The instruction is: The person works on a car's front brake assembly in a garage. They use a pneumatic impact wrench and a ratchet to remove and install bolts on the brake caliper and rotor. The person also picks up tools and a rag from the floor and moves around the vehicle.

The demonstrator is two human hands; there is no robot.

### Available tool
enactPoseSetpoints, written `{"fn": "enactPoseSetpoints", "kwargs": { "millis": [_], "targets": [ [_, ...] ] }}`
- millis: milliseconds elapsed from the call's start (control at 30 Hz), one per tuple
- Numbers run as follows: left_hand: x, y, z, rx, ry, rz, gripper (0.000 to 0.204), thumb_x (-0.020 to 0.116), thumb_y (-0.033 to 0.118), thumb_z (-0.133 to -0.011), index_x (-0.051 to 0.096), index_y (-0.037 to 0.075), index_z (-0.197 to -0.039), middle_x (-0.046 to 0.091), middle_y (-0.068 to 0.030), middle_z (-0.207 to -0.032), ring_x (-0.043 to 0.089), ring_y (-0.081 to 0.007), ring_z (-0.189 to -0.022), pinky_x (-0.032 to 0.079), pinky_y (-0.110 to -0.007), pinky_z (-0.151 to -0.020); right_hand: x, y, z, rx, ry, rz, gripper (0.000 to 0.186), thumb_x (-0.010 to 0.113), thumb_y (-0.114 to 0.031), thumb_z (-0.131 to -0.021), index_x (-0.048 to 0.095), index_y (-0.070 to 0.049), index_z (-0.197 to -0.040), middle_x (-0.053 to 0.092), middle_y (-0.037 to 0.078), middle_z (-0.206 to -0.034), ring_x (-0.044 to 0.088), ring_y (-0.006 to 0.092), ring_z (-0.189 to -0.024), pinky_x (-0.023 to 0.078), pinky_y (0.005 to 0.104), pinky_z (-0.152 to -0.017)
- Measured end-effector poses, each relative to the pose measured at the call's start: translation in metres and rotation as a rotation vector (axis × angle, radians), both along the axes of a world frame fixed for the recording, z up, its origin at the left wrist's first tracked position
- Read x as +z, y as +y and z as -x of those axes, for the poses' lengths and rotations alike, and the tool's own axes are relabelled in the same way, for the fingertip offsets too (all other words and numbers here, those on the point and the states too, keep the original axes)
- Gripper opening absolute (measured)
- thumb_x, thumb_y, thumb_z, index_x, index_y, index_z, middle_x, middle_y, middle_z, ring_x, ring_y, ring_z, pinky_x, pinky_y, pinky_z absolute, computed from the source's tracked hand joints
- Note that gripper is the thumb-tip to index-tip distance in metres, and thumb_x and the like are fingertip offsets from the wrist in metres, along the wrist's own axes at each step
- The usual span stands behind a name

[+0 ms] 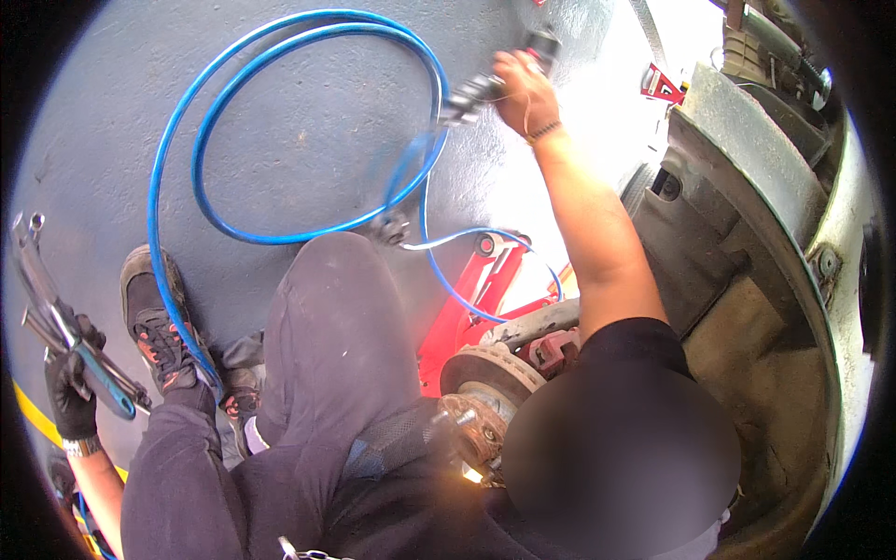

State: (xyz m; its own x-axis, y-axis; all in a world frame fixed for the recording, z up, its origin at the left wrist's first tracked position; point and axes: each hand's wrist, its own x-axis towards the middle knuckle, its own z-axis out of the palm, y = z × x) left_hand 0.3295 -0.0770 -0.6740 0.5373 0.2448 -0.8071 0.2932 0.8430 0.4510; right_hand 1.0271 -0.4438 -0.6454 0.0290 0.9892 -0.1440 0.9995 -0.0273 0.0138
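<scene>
My gloved left hand [70,387], with a metal watch at the wrist, is closed around several long silver tools [42,271], one with a blue handle, at the far left. High in the centre-right, my bare right hand [525,98], wearing a bracelet, grips a motion-blurred black and silver tool [471,95] with red at its end. Blue hose [201,140] loops over the grey floor [103,140] beneath it. Below, a brake disc [488,371] with a rusty hub [471,429] and red caliper [551,350] sits beside my leg.
My bent legs [331,317] and dark shoes [159,308] occupy the lower left. A red floor jack [443,331] stands behind the disc. The car's wheel arch [747,215] and body edge curve down the right side. Yellow floor tape [33,411] runs at the left edge.
</scene>
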Motion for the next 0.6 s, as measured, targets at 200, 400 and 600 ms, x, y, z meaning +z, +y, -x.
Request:
{"fn": "enactPoseSetpoints", "kwargs": {
  "millis": [200, 400, 600],
  "targets": [
    [0.007, 0.008, 0.041, -0.075, -0.024, 0.026, 0.083, 0.069, 0.022, -0.086, 0.029, 0.000, -0.155, 0.056, -0.0159, -0.139, 0.055, -0.0238, -0.128, 0.037, -0.045, -0.114, 0.039, -0.085, -0.032, -1.669, -0.748, 1.327, 0.046, 0.051, -0.036, -0.098, 0.060, -0.005, -0.131, 0.056, 0.025, -0.137, 0.060, 0.0344, -0.121, 0.051, 0.0417, -0.098],
    [-0.008, 0.016, 0.063, -0.060, 0.000, 0.036, 0.083, 0.069, 0.024, -0.088, 0.028, 0.001, -0.156, 0.055, -0.0168, -0.140, 0.055, -0.0238, -0.128, 0.036, -0.045, -0.115, 0.017, -0.084, -0.007, -1.333, -0.607, 1.451, 0.044, 0.052, -0.031, -0.098, 0.060, -0.005, -0.132, 0.060, 0.023, -0.133, 0.063, 0.0318, -0.117, 0.053, 0.0410, -0.096],
    [-0.012, 0.008, 0.042, -0.032, -0.031, 0.051, 0.078, 0.070, 0.025, -0.088, 0.033, 0.001, -0.152, 0.059, -0.0144, -0.130, 0.057, -0.0241, -0.120, 0.041, -0.044, -0.109, 0.032, -0.075, -0.001, -1.148, -0.498, 1.534, 0.044, 0.052, -0.027, -0.097, 0.059, -0.005, -0.134, 0.064, 0.021, -0.128, 0.066, 0.0292, -0.113, 0.054, 0.0403, -0.094]
  ]
}}
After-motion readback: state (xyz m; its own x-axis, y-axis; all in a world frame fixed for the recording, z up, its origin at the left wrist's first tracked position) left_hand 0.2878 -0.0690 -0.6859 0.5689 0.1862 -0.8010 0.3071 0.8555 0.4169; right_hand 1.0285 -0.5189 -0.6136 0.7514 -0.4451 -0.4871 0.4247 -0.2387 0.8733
